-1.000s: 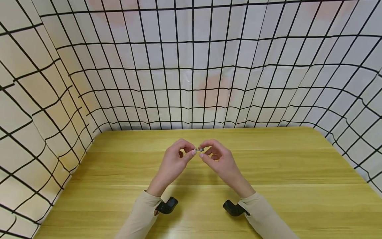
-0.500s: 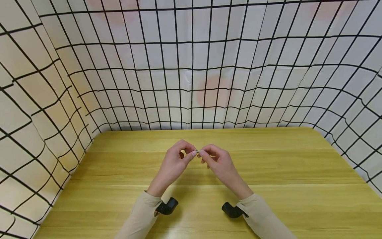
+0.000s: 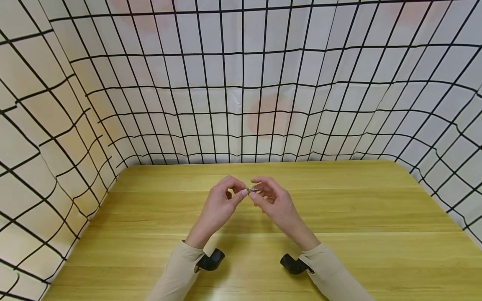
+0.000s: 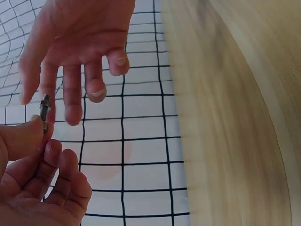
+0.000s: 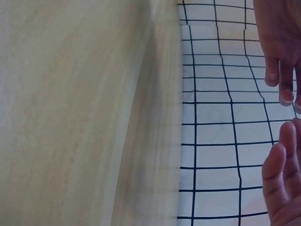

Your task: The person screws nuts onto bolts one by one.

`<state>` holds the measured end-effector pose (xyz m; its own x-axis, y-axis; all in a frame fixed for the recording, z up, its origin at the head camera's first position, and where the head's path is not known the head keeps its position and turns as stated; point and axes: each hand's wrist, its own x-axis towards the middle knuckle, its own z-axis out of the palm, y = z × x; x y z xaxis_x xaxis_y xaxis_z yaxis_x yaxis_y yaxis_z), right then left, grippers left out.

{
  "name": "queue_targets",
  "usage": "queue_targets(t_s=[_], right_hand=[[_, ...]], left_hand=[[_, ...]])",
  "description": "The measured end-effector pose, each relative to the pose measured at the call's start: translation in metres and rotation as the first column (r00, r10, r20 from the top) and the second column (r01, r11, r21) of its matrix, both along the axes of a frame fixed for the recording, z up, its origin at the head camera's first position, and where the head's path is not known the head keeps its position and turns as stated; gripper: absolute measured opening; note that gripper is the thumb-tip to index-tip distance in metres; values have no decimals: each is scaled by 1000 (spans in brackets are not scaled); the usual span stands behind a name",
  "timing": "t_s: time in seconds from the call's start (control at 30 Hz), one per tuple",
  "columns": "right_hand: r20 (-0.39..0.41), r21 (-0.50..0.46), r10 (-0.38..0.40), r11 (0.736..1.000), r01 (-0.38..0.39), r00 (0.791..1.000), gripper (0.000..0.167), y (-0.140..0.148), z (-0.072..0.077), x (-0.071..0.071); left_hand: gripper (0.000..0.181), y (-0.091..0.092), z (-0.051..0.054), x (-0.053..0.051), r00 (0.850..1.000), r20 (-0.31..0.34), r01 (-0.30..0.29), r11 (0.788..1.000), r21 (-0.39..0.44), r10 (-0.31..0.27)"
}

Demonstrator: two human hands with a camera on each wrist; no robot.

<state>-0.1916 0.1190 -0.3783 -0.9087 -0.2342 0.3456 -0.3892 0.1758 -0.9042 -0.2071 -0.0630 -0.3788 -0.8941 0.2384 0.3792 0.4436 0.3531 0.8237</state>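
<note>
My left hand (image 3: 222, 201) pinches a small metal bolt (image 4: 43, 113) between thumb and forefinger. A nut (image 4: 44, 105) sits on the bolt's shaft, near the end that sticks out past the fingertips. The bolt's other end is hidden by the thumb and forefinger. My right hand (image 3: 276, 201) is held beside that protruding end, thumb and forefinger parted around it. In the left wrist view the right hand's fingers spread loosely, and no grip on the bolt or nut shows. The right wrist view catches parts of both hands at its right edge; no bolt is visible there.
Below the hands lies a wood-grain table (image 3: 357, 217). White sheeting with a black grid (image 3: 241, 96) stands along the back and both sides. A black wrist camera (image 3: 211, 259) is strapped at the left cuff, another black wrist camera (image 3: 293, 264) at the right.
Half a second ago the right thumb and fingers were closed over the bolt's end; now they are parted and the end shows. The left hand has stayed in place.
</note>
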Motion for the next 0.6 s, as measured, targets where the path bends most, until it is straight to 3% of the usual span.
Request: queue_targets(t_s=[0.3, 0.47, 0.6], right_hand=[[-177, 8, 4, 1000, -3, 984, 28, -1, 1, 1], [-174, 18, -12, 1000, 15, 985, 19, -2, -6, -2], [-147, 19, -30, 999, 33, 989, 17, 1, -21, -12]], left_hand=[[4, -1, 0, 0, 1000, 10, -7, 1000, 10, 7], [4, -2, 1, 0, 1000, 11, -3, 1000, 13, 3], [5, -1, 3, 1, 1000, 4, -4, 1000, 12, 4]])
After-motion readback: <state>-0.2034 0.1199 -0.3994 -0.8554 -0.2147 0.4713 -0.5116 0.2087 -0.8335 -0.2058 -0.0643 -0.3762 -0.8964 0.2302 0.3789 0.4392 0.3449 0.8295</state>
